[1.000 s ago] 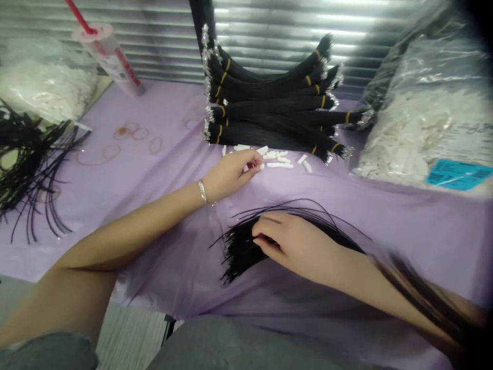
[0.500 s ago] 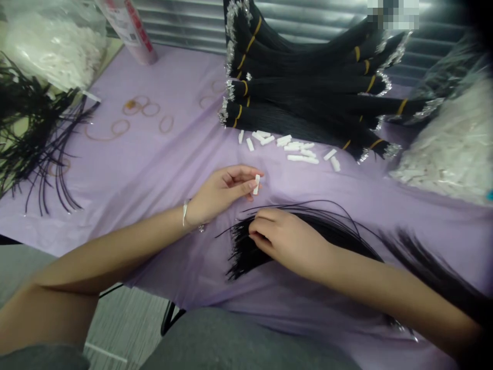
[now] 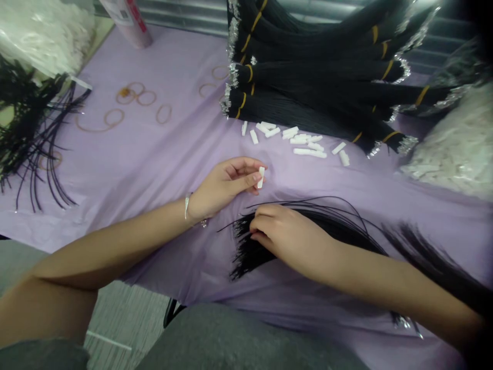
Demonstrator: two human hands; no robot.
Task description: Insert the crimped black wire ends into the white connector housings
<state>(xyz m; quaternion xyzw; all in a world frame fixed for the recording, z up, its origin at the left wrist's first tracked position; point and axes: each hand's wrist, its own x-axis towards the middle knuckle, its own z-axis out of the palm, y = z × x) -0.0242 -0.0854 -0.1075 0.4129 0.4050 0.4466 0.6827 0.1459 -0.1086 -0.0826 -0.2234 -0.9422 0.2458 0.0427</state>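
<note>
On my lilac counter [image 3: 127, 169], stacked black bundles [image 3: 308, 77] lie beyond a loose black bunch [image 3: 246, 252], which my right hand [image 3: 288, 236] grips with curled fingers. Near scattered white pieces [image 3: 304, 139], my left hand [image 3: 223, 185] pinches a white tube [image 3: 261, 177].

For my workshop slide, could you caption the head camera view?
Head view: left hand holds a small white piece, right hand grips thin black strands on a lilac tablecloth.
</note>
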